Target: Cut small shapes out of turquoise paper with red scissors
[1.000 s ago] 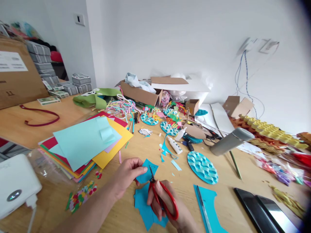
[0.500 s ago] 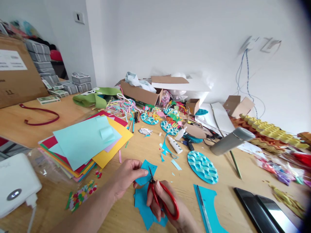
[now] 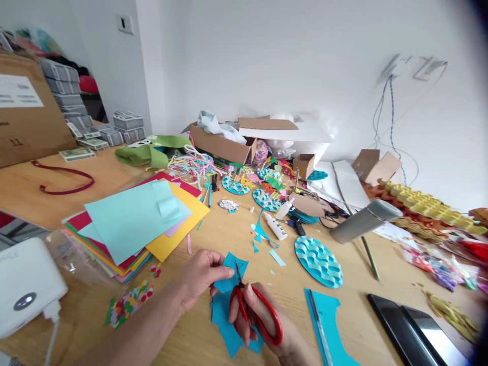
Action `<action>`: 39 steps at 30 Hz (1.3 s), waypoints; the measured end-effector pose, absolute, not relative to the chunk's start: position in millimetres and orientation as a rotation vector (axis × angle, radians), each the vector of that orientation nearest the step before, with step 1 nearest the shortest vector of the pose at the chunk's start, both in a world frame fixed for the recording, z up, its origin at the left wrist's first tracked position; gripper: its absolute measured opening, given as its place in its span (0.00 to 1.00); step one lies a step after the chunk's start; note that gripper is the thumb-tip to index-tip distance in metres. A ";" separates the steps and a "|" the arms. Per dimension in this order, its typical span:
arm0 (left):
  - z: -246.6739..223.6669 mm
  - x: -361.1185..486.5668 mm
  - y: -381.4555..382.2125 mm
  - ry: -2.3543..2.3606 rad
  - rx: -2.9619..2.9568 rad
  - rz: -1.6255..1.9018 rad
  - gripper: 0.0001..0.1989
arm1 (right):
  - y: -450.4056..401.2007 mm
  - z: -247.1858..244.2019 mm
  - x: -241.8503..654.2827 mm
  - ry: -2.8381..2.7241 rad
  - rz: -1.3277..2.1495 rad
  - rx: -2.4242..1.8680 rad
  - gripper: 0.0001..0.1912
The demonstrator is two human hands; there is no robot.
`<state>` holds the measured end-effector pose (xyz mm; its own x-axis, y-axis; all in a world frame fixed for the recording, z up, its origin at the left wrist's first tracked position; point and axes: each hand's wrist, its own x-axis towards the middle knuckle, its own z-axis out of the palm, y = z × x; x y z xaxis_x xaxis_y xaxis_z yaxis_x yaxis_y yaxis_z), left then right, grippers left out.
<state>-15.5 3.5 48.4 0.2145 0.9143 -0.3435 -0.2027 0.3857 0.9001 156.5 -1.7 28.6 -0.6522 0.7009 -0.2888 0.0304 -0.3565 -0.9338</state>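
Between the thumb and fingers of my left hand (image 3: 206, 274) is a small piece of blue paper (image 3: 231, 260), held just above the table. Red-handled scissors (image 3: 275, 325) sit in my right hand (image 3: 263, 315), fingers through the loops. Their blades point away from me and lie against the blue piece. Beneath both hands rests a jagged blue paper scrap (image 3: 229, 333), partly covered by the right hand and scissors. To the right lies another blue sheet with a curved cut-out (image 3: 331, 317), a pen-like stick (image 3: 320, 325) across it.
A stack of coloured paper (image 3: 129, 218) spreads at the left, with paper dots (image 3: 129, 305) nearer me. Ahead are a glue bottle (image 3: 276, 226) and a wavy blue oval (image 3: 318, 262). A grey flask (image 3: 366, 221) and dark phones (image 3: 404, 325) are on the right.
Almost nothing differs. The camera view has shifted slightly, and the scissor blades look a little more closed at the blue piece.
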 end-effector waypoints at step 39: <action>45.8 -11.8 0.9 0.977 0.727 0.935 0.15 | -4.3 27.8 158.1 -1.404 2.018 -1.011 0.36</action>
